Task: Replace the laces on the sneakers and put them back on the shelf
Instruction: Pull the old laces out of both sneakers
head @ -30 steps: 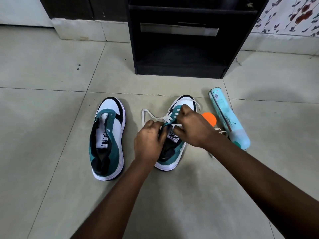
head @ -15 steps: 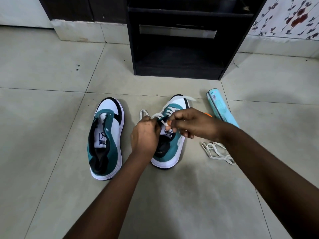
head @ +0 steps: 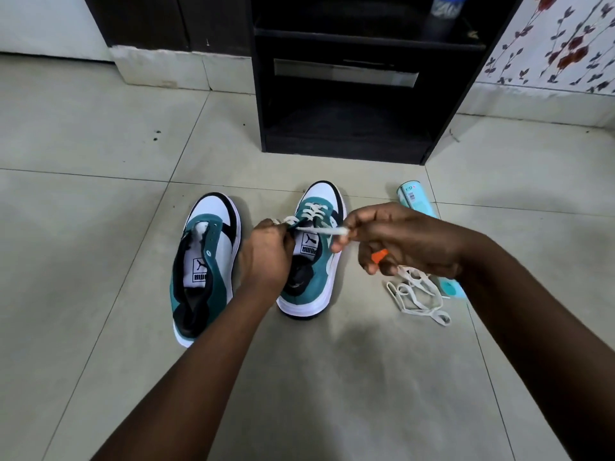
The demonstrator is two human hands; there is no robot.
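Observation:
Two teal, white and black sneakers stand on the tiled floor, toes pointing away from me. The left sneaker has no lace in it. The right sneaker carries a white lace through its front eyelets. My left hand pinches one end of that lace at the shoe's left side. My right hand holds the other end, stretched taut to the right above the tongue. A second loose white lace lies in a tangle on the floor, below my right hand.
A black shelf unit stands open just beyond the sneakers, with a dark bottle on its upper board. A light-blue tube lies on the floor at the right, partly behind my right hand, beside a small orange object.
My right hand has drawn the lace end out to the right, away from the shoe. The loose lace on the floor has come into view. The camera has shifted slightly.

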